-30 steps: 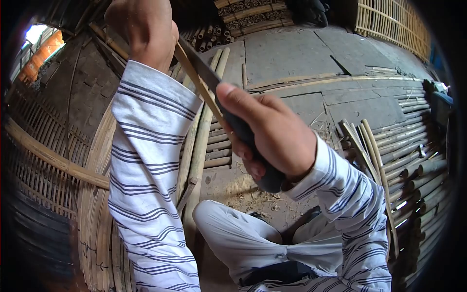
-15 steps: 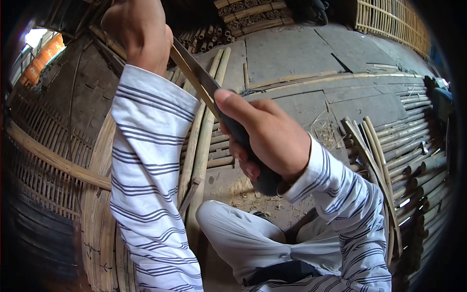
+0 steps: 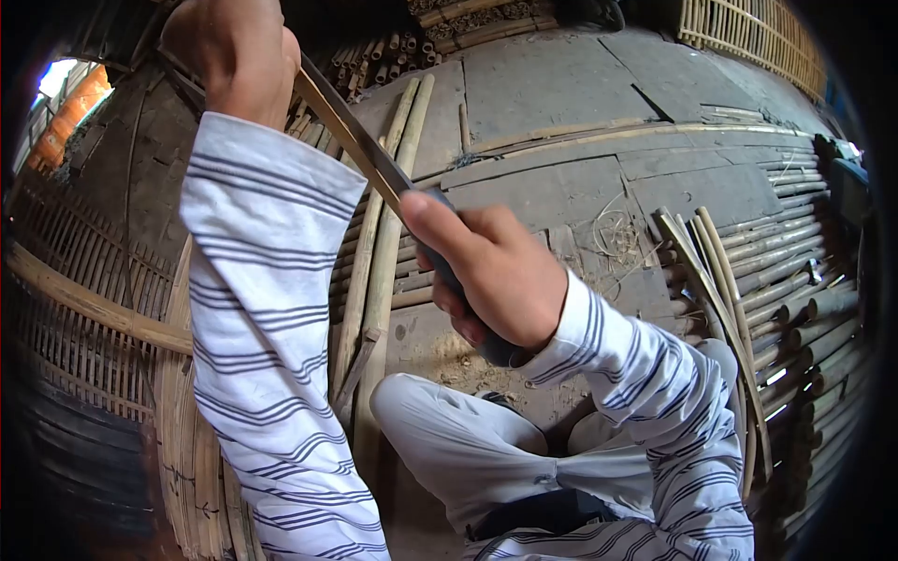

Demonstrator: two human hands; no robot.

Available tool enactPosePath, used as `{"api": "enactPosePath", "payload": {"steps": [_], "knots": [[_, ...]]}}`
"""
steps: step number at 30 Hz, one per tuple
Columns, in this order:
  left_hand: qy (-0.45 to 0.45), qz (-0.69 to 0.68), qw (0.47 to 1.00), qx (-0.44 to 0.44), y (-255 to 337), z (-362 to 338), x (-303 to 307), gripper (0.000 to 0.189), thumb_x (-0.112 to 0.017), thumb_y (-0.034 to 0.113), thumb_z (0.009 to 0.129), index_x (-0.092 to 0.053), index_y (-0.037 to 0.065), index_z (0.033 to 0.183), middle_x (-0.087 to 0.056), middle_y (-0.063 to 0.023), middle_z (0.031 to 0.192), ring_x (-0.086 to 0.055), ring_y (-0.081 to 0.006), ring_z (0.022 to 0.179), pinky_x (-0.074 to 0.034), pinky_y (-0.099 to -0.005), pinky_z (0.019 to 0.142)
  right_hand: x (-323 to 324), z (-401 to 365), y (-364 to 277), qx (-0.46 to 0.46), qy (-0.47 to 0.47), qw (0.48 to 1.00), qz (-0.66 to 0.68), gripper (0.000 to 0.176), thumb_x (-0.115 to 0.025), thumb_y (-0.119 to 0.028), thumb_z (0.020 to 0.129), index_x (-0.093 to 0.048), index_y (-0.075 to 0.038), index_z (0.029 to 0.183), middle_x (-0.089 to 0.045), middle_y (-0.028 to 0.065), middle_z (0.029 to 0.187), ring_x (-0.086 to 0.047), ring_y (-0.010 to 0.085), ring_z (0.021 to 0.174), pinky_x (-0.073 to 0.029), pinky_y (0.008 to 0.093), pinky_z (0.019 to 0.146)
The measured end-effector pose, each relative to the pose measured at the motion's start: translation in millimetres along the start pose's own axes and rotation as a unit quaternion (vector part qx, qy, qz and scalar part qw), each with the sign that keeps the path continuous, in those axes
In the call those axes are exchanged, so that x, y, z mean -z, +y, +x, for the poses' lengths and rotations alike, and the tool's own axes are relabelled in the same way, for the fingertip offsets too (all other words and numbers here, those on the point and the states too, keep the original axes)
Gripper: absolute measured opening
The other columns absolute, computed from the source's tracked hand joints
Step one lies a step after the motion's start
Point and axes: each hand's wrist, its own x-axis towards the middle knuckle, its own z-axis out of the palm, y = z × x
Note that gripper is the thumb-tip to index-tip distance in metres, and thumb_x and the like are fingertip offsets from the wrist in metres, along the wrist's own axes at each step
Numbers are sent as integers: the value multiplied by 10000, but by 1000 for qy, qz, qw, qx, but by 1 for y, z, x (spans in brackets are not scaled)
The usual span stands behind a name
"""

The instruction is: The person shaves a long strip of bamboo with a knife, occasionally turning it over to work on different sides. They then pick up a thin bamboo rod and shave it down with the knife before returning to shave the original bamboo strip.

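Observation:
My right hand [image 3: 500, 276] is wrapped round the dark handle [image 3: 498, 348] of a long knife, thumb pressed near the base of the blade. Up and to the left, the knife blade [image 3: 360, 140] runs to my left hand [image 3: 234, 61], with a tan band along its lower side. My left hand is closed, its back and wrist towards me at the top of the view; what its fingers hold is hidden. Below the blade, two long bamboo poles [image 3: 385, 243] lie on the floor, between my forearms in this view.
Bamboo lengths [image 3: 786, 248] lie in rows at the right, beside leaning split pieces [image 3: 720, 271]. Shavings [image 3: 468, 369] litter the floor by my knees. Slatted bamboo panels [image 3: 748, 42] stand at the back right. Cut bamboo [image 3: 379, 61] is stacked at the back.
Both hands and the knife have shifted a little to the left. My right hand keeps its grip on the handle, and my left hand stays closed.

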Motion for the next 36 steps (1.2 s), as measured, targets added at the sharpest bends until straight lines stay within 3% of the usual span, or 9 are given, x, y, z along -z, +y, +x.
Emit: {"api": "enactPosePath", "payload": {"steps": [6,12,19,23,26,28,29,30,36], "knots": [[-53,-54,997,-23,-12,13,6,329,-623,291,891,-445,153,652,-321,60,494,-291,-67,379,-223,-258,366,6,1,-2,-30,-15,999,30,559,-489,-547,960,-513,-26,758,-477,6,538,-452,96,369,-365,253,344],[1,0,999,45,0,11,-4,278,-631,270,893,-470,158,696,-322,69,491,-290,-59,377,-213,-250,358,5,4,44,-61,2,998,17,552,-499,-553,955,-515,-36,760,-476,8,524,-449,93,361,-364,250,339],[-16,-62,998,2,-30,37,-1,257,-640,290,889,-482,149,745,-332,70,498,-297,-57,372,-221,-233,356,10,8,62,-45,-4,998,48,529,-511,-523,964,-511,-33,765,-463,2,508,-452,92,361,-347,250,337],[-54,-75,990,104,-41,68,12,351,-694,162,831,-388,87,676,-327,-4,536,-306,-103,408,-233,-245,395,12,12,104,-98,-3,995,11,591,-478,-518,971,-559,23,747,-503,42,506,-532,142,404,-421,299,387],[-17,-72,994,85,-38,65,14,355,-665,159,854,-369,98,668,-324,-2,539,-298,-95,410,-213,-246,392,13,11,98,-106,7,994,18,601,-472,-523,971,-559,31,755,-506,44,516,-525,145,405,-418,303,385],[-108,-93,986,83,-51,83,20,347,-630,164,883,-361,99,674,-297,10,544,-264,-92,407,-209,-248,395,13,13,99,-100,12,994,34,604,-475,-529,968,-561,30,755,-502,44,512,-519,143,403,-415,304,384],[-131,-93,984,74,-56,88,19,348,-622,164,889,-356,102,673,-289,12,544,-256,-92,406,-209,-248,396,8,12,110,-90,15,993,76,515,-509,-505,971,-521,-28,778,-449,-1,502,-416,95,339,-320,255,335],[-153,-95,982,61,-49,82,17,349,-614,165,895,-352,104,672,-282,13,545,-248,-93,406,-208,-249,397,6,10,123,-113,21,990,83,515,-513,-505,969,-521,-28,775,-448,-1,503,-414,96,340,-320,256,337],[-106,-61,988,95,-43,85,18,340,-587,156,907,-343,114,673,-262,13,545,-235,-96,409,-188,-255,398,11,16,140,-121,34,992,0,526,-515,-496,969,-516,-37,712,-462,11,495,-469,103,383,-356,264,364]]}}
